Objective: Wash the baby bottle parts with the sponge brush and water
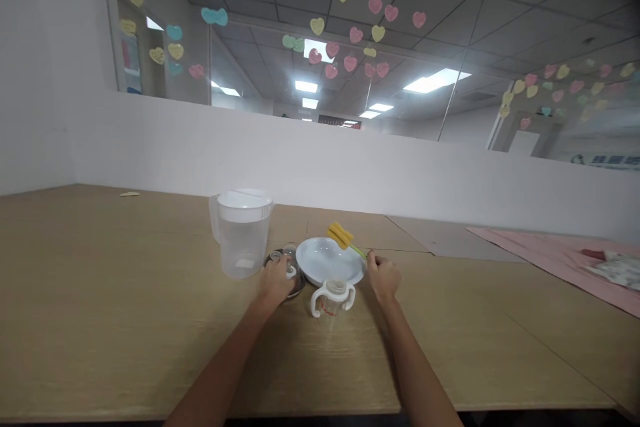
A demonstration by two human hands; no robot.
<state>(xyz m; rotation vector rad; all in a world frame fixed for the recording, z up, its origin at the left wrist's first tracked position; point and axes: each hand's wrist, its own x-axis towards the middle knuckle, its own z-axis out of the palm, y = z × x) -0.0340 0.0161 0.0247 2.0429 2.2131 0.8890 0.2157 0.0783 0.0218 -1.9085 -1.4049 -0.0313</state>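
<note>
My right hand (384, 275) is closed around the green handle of a bottle brush with a yellow sponge head (341, 235). The sponge is tilted up over the far right rim of a white bowl (306, 269). My left hand (278, 278) reaches into a dark round dish (299, 288) left of the bowl, its fingers closed among small clear and white parts (291, 271); what they grip is hidden. Between my hands, just in front of the bowl, a clear baby bottle (330, 307) stands upright without a cap, with white handles on both sides.
A clear plastic pitcher (244, 240) with a white lid stands left of the dish. At the right, a pink cloth (530, 255) carries a patterned fabric item (620, 269). A small flat piece (129, 194) lies at the back left. Behind the wooden table (125, 320) rises a white wall (320, 167).
</note>
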